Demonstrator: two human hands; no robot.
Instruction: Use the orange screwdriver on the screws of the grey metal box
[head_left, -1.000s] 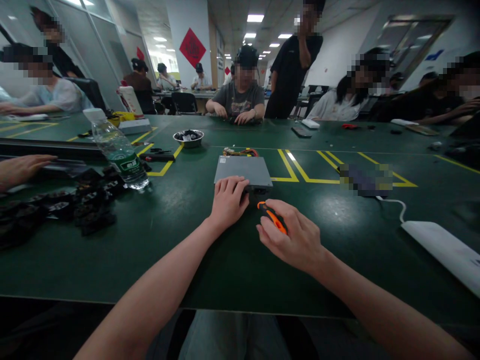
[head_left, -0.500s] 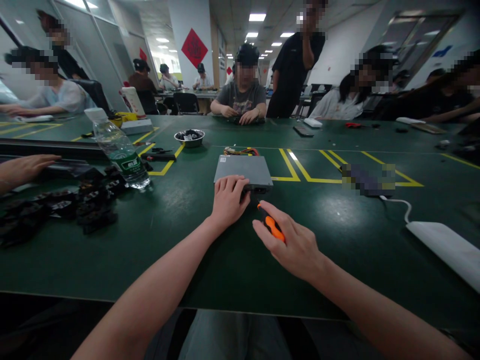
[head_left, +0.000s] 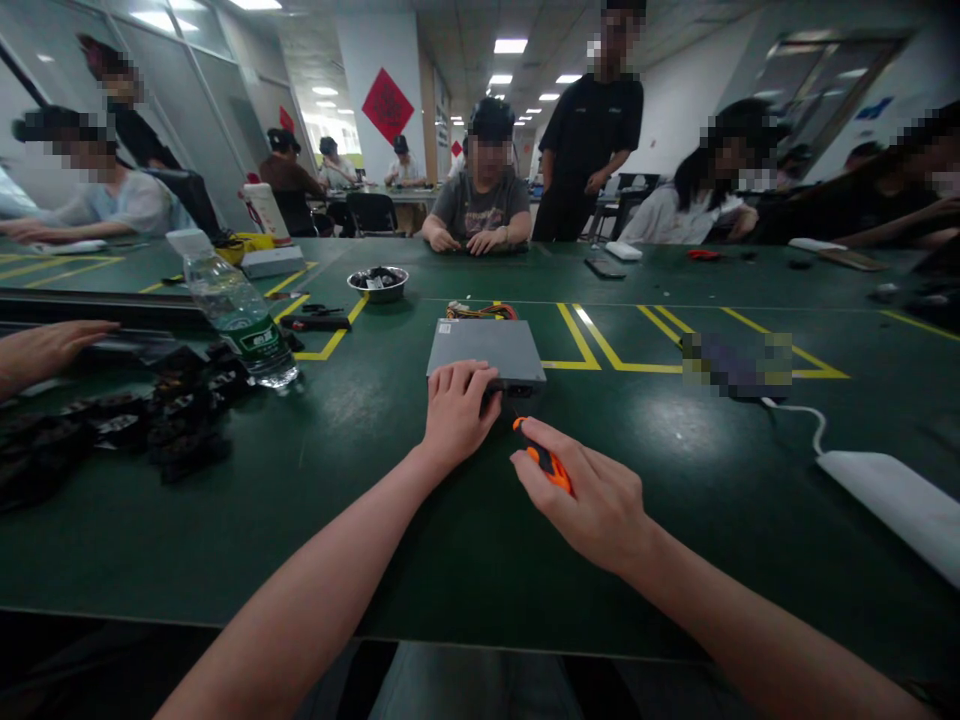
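A flat grey metal box (head_left: 487,349) lies on the green table (head_left: 390,500) in front of me, with coloured wires (head_left: 480,311) at its far end. My left hand (head_left: 456,408) rests on the box's near left corner, fingers curled over its edge. My right hand (head_left: 592,498) is closed round an orange-handled screwdriver (head_left: 546,464), whose tip points at the box's near face. The tip itself is hard to make out.
A water bottle (head_left: 238,317) and a heap of black parts (head_left: 150,410) lie to the left, near another person's hand (head_left: 45,345). A metal bowl (head_left: 378,282) stands beyond the box. A white device with a cable (head_left: 892,505) lies at the right. Several people sit round the table.
The view has shifted slightly. My right hand with the screwdriver has drawn back a little toward me from the box. My left hand stays on the box.
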